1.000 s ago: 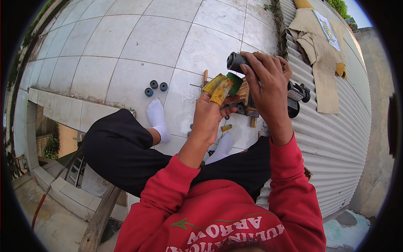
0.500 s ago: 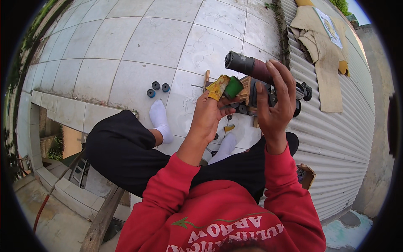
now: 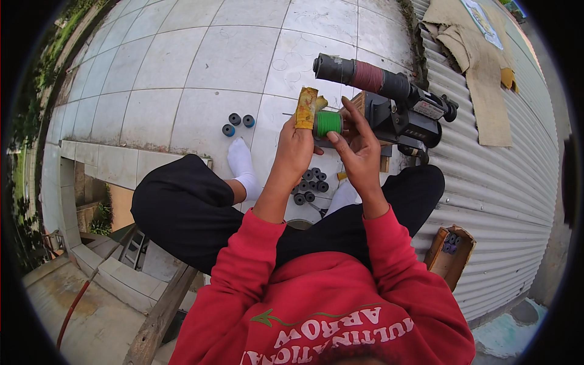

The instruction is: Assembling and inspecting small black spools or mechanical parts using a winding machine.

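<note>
Over the lap: left hand (image 3: 296, 146) grips yellow rag (image 3: 306, 107), right hand (image 3: 359, 146) pinches green spool (image 3: 328, 123); winding unfinished, spare spools (image 3: 310, 184) untouched.

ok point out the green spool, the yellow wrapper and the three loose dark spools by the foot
green spool (image 3: 328, 123), head view, on its wound green side
yellow wrapper (image 3: 305, 108), head view, on its flat middle
three loose dark spools (image 3: 235, 118), head view, on the top one
</note>
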Demonstrator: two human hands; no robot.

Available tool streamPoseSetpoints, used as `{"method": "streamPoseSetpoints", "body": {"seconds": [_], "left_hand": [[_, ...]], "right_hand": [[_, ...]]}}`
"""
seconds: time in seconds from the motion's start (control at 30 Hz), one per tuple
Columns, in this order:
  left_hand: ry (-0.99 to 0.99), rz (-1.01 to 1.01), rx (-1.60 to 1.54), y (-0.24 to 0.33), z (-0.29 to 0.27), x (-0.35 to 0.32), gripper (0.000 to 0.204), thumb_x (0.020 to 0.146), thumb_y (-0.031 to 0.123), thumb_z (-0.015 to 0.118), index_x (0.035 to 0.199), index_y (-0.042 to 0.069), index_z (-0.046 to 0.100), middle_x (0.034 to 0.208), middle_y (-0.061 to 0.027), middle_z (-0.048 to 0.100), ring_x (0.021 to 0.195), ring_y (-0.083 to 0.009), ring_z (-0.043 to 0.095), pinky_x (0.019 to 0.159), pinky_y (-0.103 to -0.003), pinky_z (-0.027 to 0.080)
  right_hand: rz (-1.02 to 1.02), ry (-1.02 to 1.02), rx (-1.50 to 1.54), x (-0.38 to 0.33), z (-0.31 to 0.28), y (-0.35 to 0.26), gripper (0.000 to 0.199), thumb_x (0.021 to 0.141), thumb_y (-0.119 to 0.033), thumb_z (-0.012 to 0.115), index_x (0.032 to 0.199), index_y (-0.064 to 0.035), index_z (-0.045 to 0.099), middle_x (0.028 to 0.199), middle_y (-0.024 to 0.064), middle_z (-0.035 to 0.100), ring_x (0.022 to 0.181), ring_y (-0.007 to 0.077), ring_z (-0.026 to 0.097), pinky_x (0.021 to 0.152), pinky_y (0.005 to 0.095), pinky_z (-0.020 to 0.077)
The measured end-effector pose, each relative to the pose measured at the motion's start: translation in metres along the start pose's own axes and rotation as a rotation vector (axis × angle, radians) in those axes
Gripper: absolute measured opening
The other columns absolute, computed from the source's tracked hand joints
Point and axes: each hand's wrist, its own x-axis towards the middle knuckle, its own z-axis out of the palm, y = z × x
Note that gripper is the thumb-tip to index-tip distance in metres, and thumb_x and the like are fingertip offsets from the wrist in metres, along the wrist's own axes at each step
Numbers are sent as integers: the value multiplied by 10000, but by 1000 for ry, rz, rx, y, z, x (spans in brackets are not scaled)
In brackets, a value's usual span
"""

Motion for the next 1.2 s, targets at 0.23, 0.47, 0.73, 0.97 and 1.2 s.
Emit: {"method": "streamPoseSetpoints", "body": {"seconds": [0.23, 0.47, 0.73, 0.97, 1.2], "left_hand": [[69, 68, -268, -21, 1, 5, 449, 1188, 295, 365, 1406, 26, 651, 1322, -130, 720, 1124, -199, 728, 902, -357, 637], [75, -102, -356, -41, -15, 18, 529, 1194, 408, 343, 1370, 18, 654, 1225, -130, 738, 1078, -235, 743, 900, -397, 644], [-19, -285, -545, -82, -47, 51, 529, 1182, 500, 374, 1405, 80, 606, 1231, -91, 727, 1044, -245, 748, 870, -396, 645], [20, -478, -363, -117, -78, 75, 489, 1175, 459, 445, 1472, 83, 543, 1307, -128, 684, 1112, -273, 743, 869, -427, 685], [50, -546, -174, -118, -109, 106, 428, 1180, 367, 440, 1477, 68, 515, 1283, -159, 671, 1078, -287, 755, 822, -381, 696]], "right_hand": [[377, -73, 316, 4, 0, 13, 546, 1079, -276, 722, 1551, -45, 572, 1312, 89, 625, 1133, 159, 677, 906, 325, 615], [528, -137, 418, 1, 3, 36, 538, 1096, -330, 696, 1545, -58, 578, 1253, 89, 653, 1044, 146, 727, 868, 319, 654], [600, -140, 317, 0, 4, 65, 568, 1098, -295, 691, 1591, -65, 529, 1228, 86, 672, 1020, 145, 729, 842, 324, 657], [566, -231, 28, -5, -7, 101, 702, 1029, -298, 780, 1637, -93, 495, 1259, 104, 655, 1007, 142, 711, 777, 299, 610], [651, -236, -104, -8, -13, 139, 814, 979, -371, 826, 1655, -92, 470, 1411, 175, 604, 1035, 185, 710, 798, 325, 587]]}}
